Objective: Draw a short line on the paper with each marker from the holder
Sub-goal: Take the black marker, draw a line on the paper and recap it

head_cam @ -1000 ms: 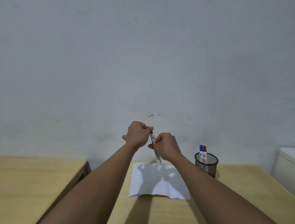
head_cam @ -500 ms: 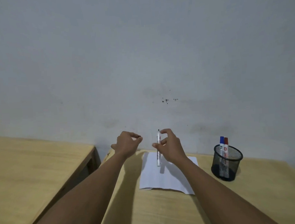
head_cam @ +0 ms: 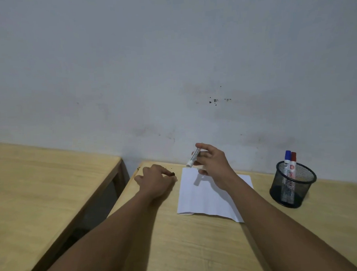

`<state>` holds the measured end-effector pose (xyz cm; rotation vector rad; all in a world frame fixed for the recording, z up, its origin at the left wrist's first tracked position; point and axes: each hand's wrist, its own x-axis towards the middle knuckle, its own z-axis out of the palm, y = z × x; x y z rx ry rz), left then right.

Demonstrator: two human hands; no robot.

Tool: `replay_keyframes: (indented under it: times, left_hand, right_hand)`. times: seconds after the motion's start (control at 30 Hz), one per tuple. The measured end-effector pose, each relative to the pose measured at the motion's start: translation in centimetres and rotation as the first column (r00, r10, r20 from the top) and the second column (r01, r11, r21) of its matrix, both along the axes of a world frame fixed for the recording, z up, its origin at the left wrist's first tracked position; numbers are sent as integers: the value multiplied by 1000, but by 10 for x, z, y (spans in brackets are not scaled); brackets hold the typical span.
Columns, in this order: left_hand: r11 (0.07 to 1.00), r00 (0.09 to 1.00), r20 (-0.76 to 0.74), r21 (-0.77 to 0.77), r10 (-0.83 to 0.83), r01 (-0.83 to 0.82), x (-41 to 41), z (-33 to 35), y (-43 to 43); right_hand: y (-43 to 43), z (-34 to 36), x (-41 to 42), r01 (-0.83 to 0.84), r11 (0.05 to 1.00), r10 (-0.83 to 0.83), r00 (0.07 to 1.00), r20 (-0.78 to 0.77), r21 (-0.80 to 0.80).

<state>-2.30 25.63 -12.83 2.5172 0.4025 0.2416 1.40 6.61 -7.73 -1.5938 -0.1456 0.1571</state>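
The right hand [head_cam: 213, 166] pinches a white marker [head_cam: 193, 157] with black print, tilted, above the far edge of the blank white paper [head_cam: 207, 197]. Left of the paper, the left hand [head_cam: 155, 182] rests on the counter [head_cam: 199, 247], closed around a dark cap [head_cam: 172, 174]. Right of the paper, a black mesh holder [head_cam: 292, 184] keeps a blue-capped marker [head_cam: 287, 161] and a red-capped marker [head_cam: 293, 163].

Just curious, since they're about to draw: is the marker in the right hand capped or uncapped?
Uncapped. The marker in the right hand shows no cap, and the left hand holds a small dark cap apart from it.
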Motion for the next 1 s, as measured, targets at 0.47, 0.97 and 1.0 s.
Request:
replay_keyframes:
  times: [0.47, 0.97, 1.0]
  left_hand:
    - [808, 888, 25, 428, -460, 406, -42, -16, -25]
    - [758, 841, -126, 378, -527, 532, -44, -13, -19]
    - [761, 842, -124, 375, -525, 529, -43, -13, -18]
  right_hand:
    - [23, -23, 35, -2, 989, 26, 986, 162, -146]
    - [18, -75, 54, 21, 989, 7, 982, 190, -147]
    - [19, -78, 55, 49, 985, -13, 975, 221, -163]
